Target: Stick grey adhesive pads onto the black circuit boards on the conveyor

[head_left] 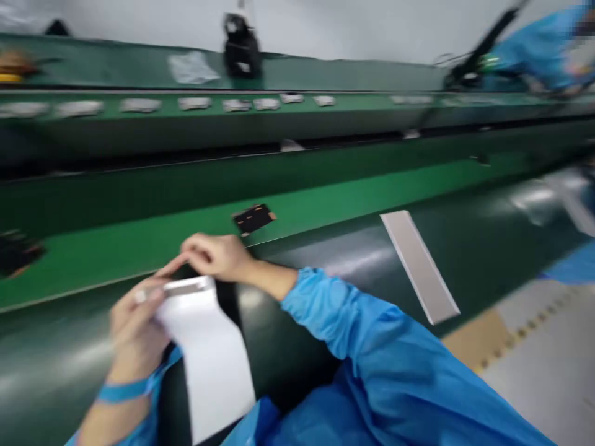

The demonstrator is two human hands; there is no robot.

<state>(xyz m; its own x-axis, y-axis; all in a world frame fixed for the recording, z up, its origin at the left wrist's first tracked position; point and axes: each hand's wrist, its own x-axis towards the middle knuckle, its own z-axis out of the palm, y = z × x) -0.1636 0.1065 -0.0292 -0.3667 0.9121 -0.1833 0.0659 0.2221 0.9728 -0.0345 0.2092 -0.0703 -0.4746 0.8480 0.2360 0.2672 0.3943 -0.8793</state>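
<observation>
White sheet [211,359] sits right between both hands, low over the dark surface [465,248], its upper edge pinched up at the fingers and its long body trailing back toward the person. Left hand [134,331] is curled in on the sheet's upper left corner, fingers [139,297] closed on that edge beside a pale metallic strip [186,286] that runs along the top of the sheet. Right hand [216,255] comes across from the other side, fingers bent down and pressed onto the same top edge, just touching the far end of the strip; whether they truly grip it or only press on it is blurred out. Blue sleeve [372,347] covers the right arm, and a blue cuff band [123,391] wraps the left wrist.

Off to the right of the fingers, well apart, a long pale grey strip [421,266] lies flat and slanted on the surface. Just beyond the right hand's fingers, a small dark board with orange marks [253,218] rests on the bright green belt [325,204]. Farther out, a row of small pale pieces [195,103] rides an upper green track, a black device [240,46] stands behind it, and at far right another person's blue sleeve [539,46] shows, all smeared by motion
</observation>
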